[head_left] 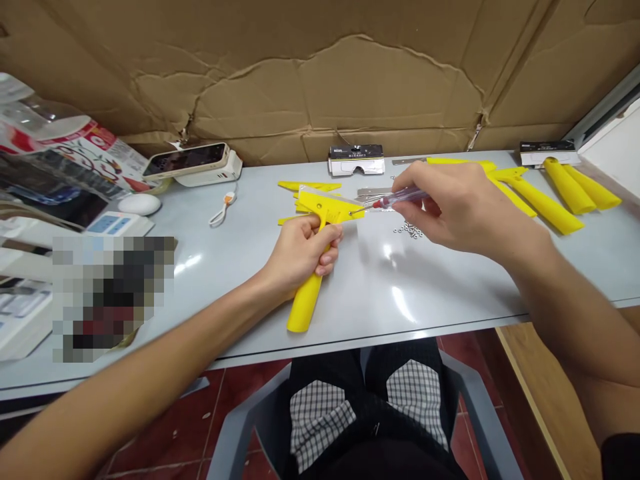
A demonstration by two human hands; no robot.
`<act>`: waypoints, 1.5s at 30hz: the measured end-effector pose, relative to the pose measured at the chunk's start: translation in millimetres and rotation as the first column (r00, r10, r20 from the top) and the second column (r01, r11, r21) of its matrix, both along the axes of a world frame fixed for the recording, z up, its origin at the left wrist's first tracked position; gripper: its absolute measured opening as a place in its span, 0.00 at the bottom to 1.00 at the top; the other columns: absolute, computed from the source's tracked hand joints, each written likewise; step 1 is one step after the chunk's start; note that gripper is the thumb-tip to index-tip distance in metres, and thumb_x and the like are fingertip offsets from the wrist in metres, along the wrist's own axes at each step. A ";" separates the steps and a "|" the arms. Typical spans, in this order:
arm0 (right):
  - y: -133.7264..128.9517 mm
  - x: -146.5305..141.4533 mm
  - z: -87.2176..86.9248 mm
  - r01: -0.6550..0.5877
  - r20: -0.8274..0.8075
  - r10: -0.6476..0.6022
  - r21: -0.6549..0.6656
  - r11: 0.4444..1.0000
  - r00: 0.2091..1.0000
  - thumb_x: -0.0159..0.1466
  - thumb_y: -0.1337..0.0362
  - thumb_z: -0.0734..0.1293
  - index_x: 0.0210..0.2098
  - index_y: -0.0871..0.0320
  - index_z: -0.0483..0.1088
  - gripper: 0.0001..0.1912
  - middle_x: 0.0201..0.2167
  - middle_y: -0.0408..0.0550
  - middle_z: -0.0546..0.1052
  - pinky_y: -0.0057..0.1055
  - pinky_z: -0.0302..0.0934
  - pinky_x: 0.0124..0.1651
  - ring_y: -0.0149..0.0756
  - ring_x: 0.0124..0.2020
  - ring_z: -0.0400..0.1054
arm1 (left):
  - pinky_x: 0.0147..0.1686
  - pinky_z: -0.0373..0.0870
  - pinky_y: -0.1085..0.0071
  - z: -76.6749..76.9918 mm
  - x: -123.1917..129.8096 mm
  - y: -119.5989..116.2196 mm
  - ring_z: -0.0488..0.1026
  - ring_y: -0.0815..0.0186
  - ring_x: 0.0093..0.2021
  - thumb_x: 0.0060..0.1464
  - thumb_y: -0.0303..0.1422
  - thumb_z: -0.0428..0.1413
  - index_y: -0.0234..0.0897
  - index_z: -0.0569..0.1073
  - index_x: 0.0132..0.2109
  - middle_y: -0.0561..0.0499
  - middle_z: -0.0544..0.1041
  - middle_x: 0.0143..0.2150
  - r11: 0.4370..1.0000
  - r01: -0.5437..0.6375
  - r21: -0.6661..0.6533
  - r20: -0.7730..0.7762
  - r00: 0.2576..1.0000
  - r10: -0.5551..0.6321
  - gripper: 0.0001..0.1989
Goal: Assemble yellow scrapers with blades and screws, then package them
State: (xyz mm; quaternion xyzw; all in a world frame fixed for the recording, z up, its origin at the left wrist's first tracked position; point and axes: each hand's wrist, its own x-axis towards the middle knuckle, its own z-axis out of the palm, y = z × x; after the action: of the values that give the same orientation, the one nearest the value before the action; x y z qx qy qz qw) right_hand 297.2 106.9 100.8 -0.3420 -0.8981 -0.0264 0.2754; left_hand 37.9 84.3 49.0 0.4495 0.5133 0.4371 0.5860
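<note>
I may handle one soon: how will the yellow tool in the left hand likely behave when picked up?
The yellow tool is probably stiff: no sag shows in the left hand. It is likely light for its size, since its smooth surface looks like plastic. Set down, its rounded handle might rock, but the wide head should hinder rolling.

Smooth plastic handle (306,303), glossy tabletop (370,287) (matt cardboard (300,93)).

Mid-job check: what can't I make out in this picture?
All in the head view:
Screwdriver: far end hidden by the right hand; whether its tip is seated is too small to tell.
Yellow tool: part of its grip hidden by the left hand.
Middle box: print too small.
Pixelated patch: contents blurred out.
</note>
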 end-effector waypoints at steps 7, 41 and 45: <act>-6.3 -4.2 5.1 0.147 0.065 -0.140 -0.109 0.983 0.988 0.75 0.52 0.64 0.58 0.53 0.75 0.19 0.29 0.48 0.78 0.44 0.60 0.38 0.47 0.30 0.69 | 0.12 0.57 0.81 1.1 0.4 -0.2 0.60 0.79 0.17 0.55 0.26 0.65 0.36 0.69 0.29 0.56 0.69 0.25 1.000 0.001 0.003 -0.025 1.000 -0.001 0.12; -2.7 -2.2 4.6 0.201 0.120 -0.196 -0.032 0.979 0.973 0.76 0.47 0.65 0.45 0.51 0.79 0.17 0.24 0.48 0.74 0.40 0.53 0.35 0.48 0.30 0.69 | 0.13 0.56 0.81 0.2 -0.4 2.0 0.60 0.78 0.16 0.55 0.26 0.65 0.37 0.68 0.28 0.57 0.67 0.24 1.000 0.018 0.011 -0.052 0.999 -0.018 0.13; -3.1 -3.3 4.3 0.232 0.135 -0.227 -0.023 0.972 0.965 0.76 0.50 0.66 0.43 0.53 0.78 0.16 0.24 0.48 0.74 0.39 0.51 0.34 0.46 0.28 0.68 | 0.13 0.56 0.81 1.6 -0.1 0.5 0.60 0.77 0.17 0.55 0.27 0.65 0.37 0.68 0.29 0.57 0.67 0.23 1.000 0.025 0.017 -0.072 0.997 -0.023 0.13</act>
State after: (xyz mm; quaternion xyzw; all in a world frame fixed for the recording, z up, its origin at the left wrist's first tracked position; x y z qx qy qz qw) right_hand 293.9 103.7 105.1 -0.4463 -0.8690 -0.0633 0.2038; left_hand 37.8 84.8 50.6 0.4764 0.5246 0.4182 0.5682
